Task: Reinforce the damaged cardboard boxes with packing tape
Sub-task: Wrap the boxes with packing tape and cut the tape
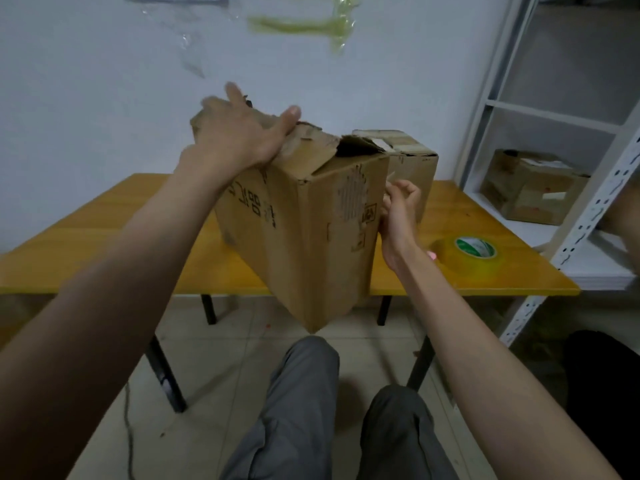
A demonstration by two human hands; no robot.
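Head view shows our left hand (239,133) spread flat across the torn top of a cardboard box (304,216) at the centre of the frame, fingers straight and thumb stretched out to the right along the ragged flap edge; it presses on the cardboard and clasps nothing. Our right hand (398,209) sits at the box's right vertical edge, just right of centre, with its fingers curled in toward the thumb as if pinching at the corner. Whether they have hold of a strip of tape or only the cardboard we cannot tell. The box is tilted, its lower corner hanging past the near edge of the yellow table (104,230) and pointing down toward our knees. Its top flap is crumpled and ripped, and a patch on its right-hand face is peeled down to the corrugation.

A second box (412,161) stands directly behind the first, to its right, with pale tape over its top. The tape roll (471,254) lies flat on the table at the right of the frame, near our right wrist but apart from it. A white metal shelf (571,216) fills the right edge of the frame, with another worn box (530,192) on one of its levels. Strips of yellowish tape (304,26) cling to the wall at the top of the frame.
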